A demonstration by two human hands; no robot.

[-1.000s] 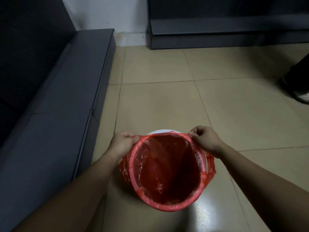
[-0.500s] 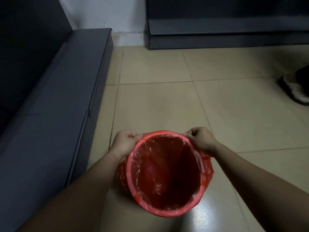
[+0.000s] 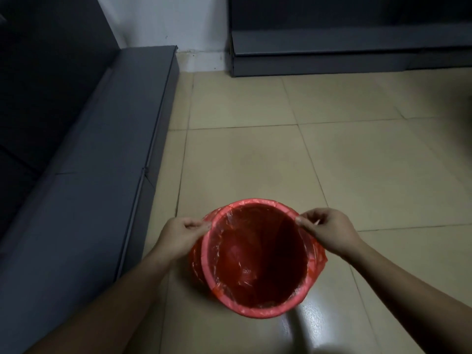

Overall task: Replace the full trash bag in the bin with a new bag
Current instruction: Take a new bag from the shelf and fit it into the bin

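A round bin [image 3: 258,311] stands on the beige tiled floor [image 3: 255,162], near the floor's left edge where a grey sofa base [image 3: 89,175] runs alongside. A red trash bag [image 3: 255,264] lines it: the film hangs down inside, and its top is folded over the whole rim, with loose plastic bunched on the outside at the left and right.

The left hand [image 3: 178,235] is at the rim's left side, thumb and fingertips pinched together on the bag's folded edge. The right hand [image 3: 327,231] is at the rim's upper right, likewise pinching a bit of the film between thumb and forefinger (a thin pale strip shows just past the fingertips; what it is cannot be told). The bin sits between the two hands, its mouth open toward the camera, its far rim just beyond the knuckles.

Against the frame a second ago, the white far edge of the bin that showed above the bag is now covered by red plastic. The hands have moved from the far part of the rim round toward its sides. The shoe that showed at the floor's right edge is gone from view.
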